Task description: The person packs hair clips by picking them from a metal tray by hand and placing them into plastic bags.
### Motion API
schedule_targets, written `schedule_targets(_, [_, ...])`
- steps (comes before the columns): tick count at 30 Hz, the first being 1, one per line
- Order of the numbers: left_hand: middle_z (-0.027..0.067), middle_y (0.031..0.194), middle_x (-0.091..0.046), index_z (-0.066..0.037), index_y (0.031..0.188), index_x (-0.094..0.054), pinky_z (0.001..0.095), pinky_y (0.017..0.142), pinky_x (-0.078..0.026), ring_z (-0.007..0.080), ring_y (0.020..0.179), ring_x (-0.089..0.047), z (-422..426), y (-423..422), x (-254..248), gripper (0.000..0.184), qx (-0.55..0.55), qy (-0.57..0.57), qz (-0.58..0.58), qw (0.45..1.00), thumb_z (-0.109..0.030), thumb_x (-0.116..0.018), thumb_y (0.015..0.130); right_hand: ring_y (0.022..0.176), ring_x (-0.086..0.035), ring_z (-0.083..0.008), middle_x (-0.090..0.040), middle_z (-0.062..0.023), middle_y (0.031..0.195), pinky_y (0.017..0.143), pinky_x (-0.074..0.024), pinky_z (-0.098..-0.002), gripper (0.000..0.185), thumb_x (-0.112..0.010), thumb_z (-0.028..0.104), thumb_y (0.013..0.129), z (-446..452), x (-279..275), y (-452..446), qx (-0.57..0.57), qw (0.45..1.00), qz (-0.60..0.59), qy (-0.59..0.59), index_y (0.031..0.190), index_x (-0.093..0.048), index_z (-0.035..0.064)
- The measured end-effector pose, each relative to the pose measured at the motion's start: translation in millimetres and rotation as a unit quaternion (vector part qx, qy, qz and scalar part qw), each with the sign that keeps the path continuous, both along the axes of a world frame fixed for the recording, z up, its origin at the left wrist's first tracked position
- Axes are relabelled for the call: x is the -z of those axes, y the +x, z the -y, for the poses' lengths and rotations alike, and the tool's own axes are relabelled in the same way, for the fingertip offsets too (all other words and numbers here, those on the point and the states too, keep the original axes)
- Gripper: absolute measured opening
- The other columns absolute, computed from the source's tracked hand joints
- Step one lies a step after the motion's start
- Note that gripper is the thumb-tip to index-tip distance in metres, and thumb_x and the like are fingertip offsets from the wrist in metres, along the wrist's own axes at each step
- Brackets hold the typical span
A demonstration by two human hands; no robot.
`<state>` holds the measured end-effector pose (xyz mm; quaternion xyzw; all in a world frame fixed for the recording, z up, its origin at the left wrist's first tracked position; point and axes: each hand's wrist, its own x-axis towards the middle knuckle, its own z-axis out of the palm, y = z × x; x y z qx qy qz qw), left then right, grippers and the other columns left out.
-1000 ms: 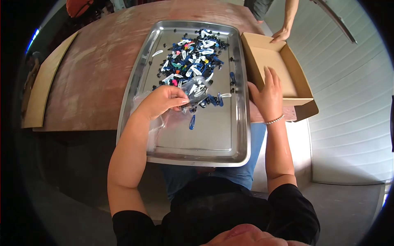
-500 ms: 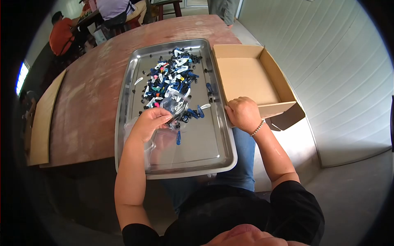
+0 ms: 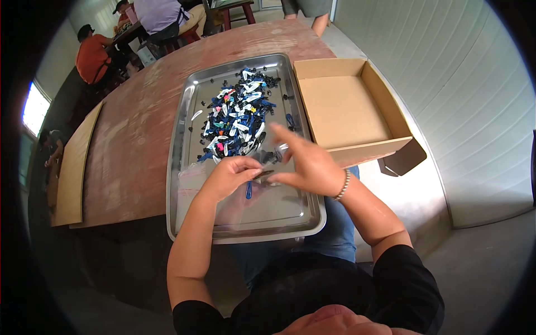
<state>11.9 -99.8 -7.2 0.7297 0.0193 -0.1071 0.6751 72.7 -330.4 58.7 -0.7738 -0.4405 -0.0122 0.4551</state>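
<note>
Here we are at the broad reddish-brown wooden table (image 3: 134, 123), and our landmark is the shallow, rectangular shiny metal tray (image 3: 245, 240). Just beyond its right side sits an open tan cardboard box (image 3: 346, 109). Heaped in the tray's far half, there's the mixed pile of black, blue and white hair clips (image 3: 240, 117), and flat clear plastic bags (image 3: 191, 176) lie along the tray's left side.

Now to our hands, both over the tray's near half. Our right hand (image 3: 315, 167) comes in from the tray's right side, blurred, fingers spread and thumb apart, gripping nothing that we can see. Our left hand (image 3: 226, 177) is pinching, thumb against forefinger, on a crumpled clear plastic bag (image 3: 272, 158), small clips showing at it.

And here's the relation that counts: the bag lies to the right of our left fingertips, in the gap between the hands, left hand nearer because it's touching. At those fingertips, a slim dark piece (image 3: 264, 173) has its long axis roughly across the tray, its right end just beside our right thumb; whether it's inside the bag, we can't tell. Nearer the tray's front rim, one blue oval clip (image 3: 249, 191) points front to back.
</note>
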Motion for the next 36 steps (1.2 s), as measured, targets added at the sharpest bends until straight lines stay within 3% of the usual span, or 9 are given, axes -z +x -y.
schedule_targets(2, [0.0039, 0.092, -0.066, 0.002, 0.101, -0.063, 0.023, 0.074, -0.048, 0.0088, 0.083, -0.06, 5, -3, 0, 0.015, 0.056, -0.007, 0.04, 0.998, -0.005, -0.059, 0.089, 0.074, -0.064, -0.0269, -0.066, -0.0132, 0.083, 0.067, -0.0508, -0.0347, 0.04, -0.072, 0.015, 0.074, -14, 4, 1, -0.04, 0.994, -0.055, -0.085, 0.11, -0.059, 0.0027])
schedule_targets(3, [0.0052, 0.094, -0.066, 0.003, 0.103, -0.063, 0.0241, 0.078, -0.049, 0.0098, 0.087, -0.06, 5, -5, 0, 0.016, 0.067, -0.019, 0.035, 0.997, -0.005, -0.057, 0.09, 0.069, -0.065, -0.0268, -0.066, -0.0123, 0.077, 0.065, -0.0504, -0.0353, 0.022, -0.069, 0.011, 0.076, -22, 24, 11, -0.086, 0.996, 0.013, -0.03, 0.095, -0.065, 0.0024])
schedule_targets(6, [0.0073, 0.097, -0.066, 0.003, 0.108, -0.06, 0.0245, 0.081, -0.048, 0.0106, 0.09, -0.061, 3, -8, -4, 0.02, 0.037, 0.049, 0.021, 0.998, -0.005, -0.056, 0.09, 0.069, -0.064, -0.0273, -0.065, -0.0129, 0.077, 0.065, -0.0502, -0.0349, 0.009, -0.066, 0.008, 0.078, -17, 14, 32, -0.029, 0.997, 0.07, 0.011, 0.084, -0.067, 0.0016])
schedule_targets(10, [0.0097, 0.102, -0.065, 0.003, 0.115, -0.056, 0.0247, 0.083, -0.047, 0.0117, 0.094, -0.06, 1, -11, -21, 0.026, -0.02, 0.036, 0.041, 0.998, -0.005, -0.057, 0.09, 0.06, -0.056, -0.0069, -0.064, -0.0021, 0.072, 0.056, -0.0476, -0.0247, 0.014, -0.063, 0.013, 0.085, 32, -24, 102, 0.102, 0.994, -0.029, 0.006, 0.087, -0.067, -0.0005])
schedule_targets(21, [0.0101, 0.103, -0.065, 0.0, 0.118, -0.055, 0.0273, 0.084, -0.047, 0.0131, 0.096, -0.06, -15, -55, -41, 0.034, 0.029, 0.187, 0.031, 0.981, -0.003, -0.061, 0.085, 0.063, -0.066, -0.0188, -0.067, -0.011, 0.066, 0.063, -0.0512, -0.029, 0.018, -0.061, 0.014, 0.077, 126, -47, 282, 0.397, 0.905, -0.025, -0.151, 0.079, -0.069, -0.0018])
schedule_targets(25, [0.0085, 0.099, -0.067, 0.0, 0.114, -0.059, 0.0292, 0.084, -0.047, 0.014, 0.094, -0.061, -20, -91, -43, 0.033, -0.037, 0.262, 0.028, 0.964, -0.006, -0.065, 0.082, 0.065, -0.066, -0.0224, -0.069, -0.0119, 0.075, 0.068, -0.0515, -0.0313, 0.023, -0.063, 0.019, 0.079, 140, -17, 335, 0.432, 0.879, -0.057, -0.193, 0.09, -0.069, 0.0])
schedule_targets(28, [0.0093, 0.1, -0.067, 0.0, 0.111, -0.06, 0.0299, 0.084, -0.047, 0.0154, 0.095, -0.061, -26, -122, -40, 0.037, -0.1, 0.258, 0.018, 0.961, -0.008, -0.071, 0.076, 0.076, -0.067, -0.0249, -0.069, -0.0139, 0.092, 0.076, -0.0508, -0.0333, 0.036, -0.064, 0.025, 0.08, 148, 3, 358, 0.448, 0.885, -0.12, -0.035, 0.107, -0.065, 0.0017])
schedule_targets(30, [0.0101, 0.099, -0.067, 0.0, 0.11, -0.061, 0.0302, 0.083, -0.047, 0.0169, 0.095, -0.062, -23, -138, -53, 0.042, -0.072, 0.295, 0.024, 0.952, -0.01, -0.075, 0.071, 0.086, -0.066, -0.0241, -0.066, -0.0156, 0.105, 0.08, -0.0499, -0.0334, 0.045, -0.066, 0.026, 0.08, 154, 6, 365, 0.461, 0.883, -0.02, -0.081, 0.118, -0.059, 0.0033])
schedule_targets(36, [0.01, 0.091, -0.066, -0.003, 0.097, -0.067, 0.0319, 0.078, -0.05, 0.0241, 0.086, -0.063, -13, -155, -50, 0.047, -0.022, 0.389, 0.055, 0.919, -0.016, -0.084, 0.056, 0.087, -0.063, -0.0188, -0.066, -0.0137, 0.104, 0.08, -0.0492, -0.0303, 0.04, -0.066, 0.023, 0.081, 161, -10, 309, 0.366, 0.929, -0.063, -0.011, 0.115, -0.062, 0.0019])
